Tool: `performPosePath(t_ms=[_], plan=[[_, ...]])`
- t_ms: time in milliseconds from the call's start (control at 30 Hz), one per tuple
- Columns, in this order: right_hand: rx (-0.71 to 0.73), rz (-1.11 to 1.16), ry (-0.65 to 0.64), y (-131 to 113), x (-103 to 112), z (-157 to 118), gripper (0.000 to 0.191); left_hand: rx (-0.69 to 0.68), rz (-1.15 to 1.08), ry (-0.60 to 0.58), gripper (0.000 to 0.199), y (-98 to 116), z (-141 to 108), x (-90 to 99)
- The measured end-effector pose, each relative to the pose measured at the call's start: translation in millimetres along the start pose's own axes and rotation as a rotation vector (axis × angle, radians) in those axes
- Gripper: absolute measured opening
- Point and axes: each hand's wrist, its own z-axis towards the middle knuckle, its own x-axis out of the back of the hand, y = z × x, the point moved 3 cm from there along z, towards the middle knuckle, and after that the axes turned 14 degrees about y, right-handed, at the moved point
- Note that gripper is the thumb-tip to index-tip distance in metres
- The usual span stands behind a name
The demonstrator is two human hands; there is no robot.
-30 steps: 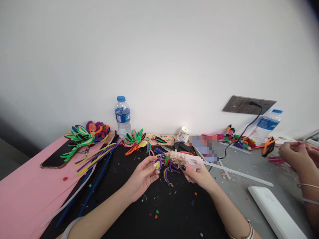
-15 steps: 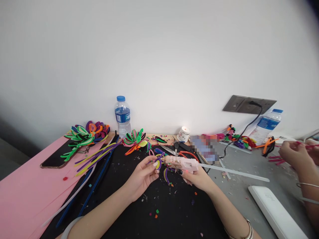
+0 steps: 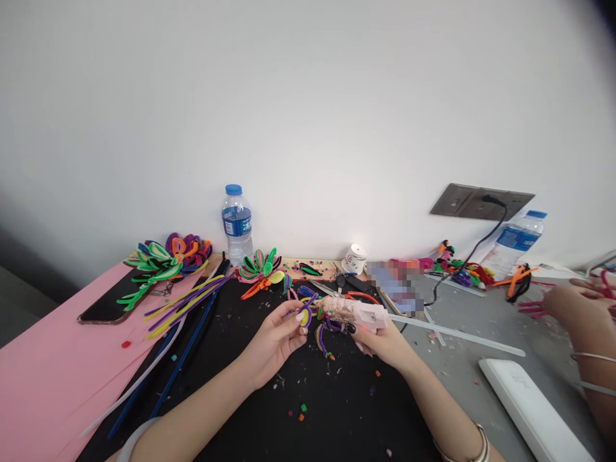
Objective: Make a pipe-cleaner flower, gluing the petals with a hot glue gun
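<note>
Between the thumb and fingers of my left hand [image 3: 282, 333] is a looped purple and yellow pipe cleaner [image 3: 306, 314]. My right hand [image 3: 378, 340] grips a pale pink hot glue gun [image 3: 359, 312], whose nozzle points left toward the loop, close to it. A long clear glue stick [image 3: 457, 332] sticks out of the gun's back end. Behind and below the gun lie more purple and yellow pipe cleaner loops [image 3: 321, 341], partly hidden by it. Scissors [image 3: 325, 289] and red-handled pliers [image 3: 362, 297] rest just beyond the gun.
Pipe cleaner flowers [image 3: 260, 273], loose pipe cleaners [image 3: 187, 308], a phone [image 3: 108, 301] and a water bottle [image 3: 237, 228] stand or lie to the left. A paper cup [image 3: 355, 259] is by the wall. At right are a white box-shaped object [image 3: 529, 404] and a co-worker's hands [image 3: 575, 305].
The glue gun has shifted slightly right, away from the loop, with my right hand. My left hand stays almost still. The co-worker's hands have moved a little.
</note>
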Motion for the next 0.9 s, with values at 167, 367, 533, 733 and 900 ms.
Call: performPosePath(t_ms=[167,367,533,733,900], plan=[[0.021,-0.014,-0.043,-2.0,-2.7,-0.1,0.018,0.003,-0.008,-0.002,0.020,-0.5,0.8,-0.4],[0.019,-0.008,-0.029,-1.8,-2.0,-0.3,0.017,0.006,-0.005,-0.006,0.020,-1.6,1.3,1.2],[0.017,-0.015,-0.026,-1.0,-2.0,-0.3,0.019,0.007,-0.008,-0.004,0.020,-0.8,-0.6,0.4],[0.010,-0.018,-0.022,-0.5,-1.8,-0.2,0.021,0.007,-0.003,-0.004,0.020,-1.0,0.9,0.2],[0.023,-0.019,-0.023,-2.4,-2.0,-0.1,0.023,0.007,-0.007,-0.003,0.022,-1.4,1.8,0.6]])
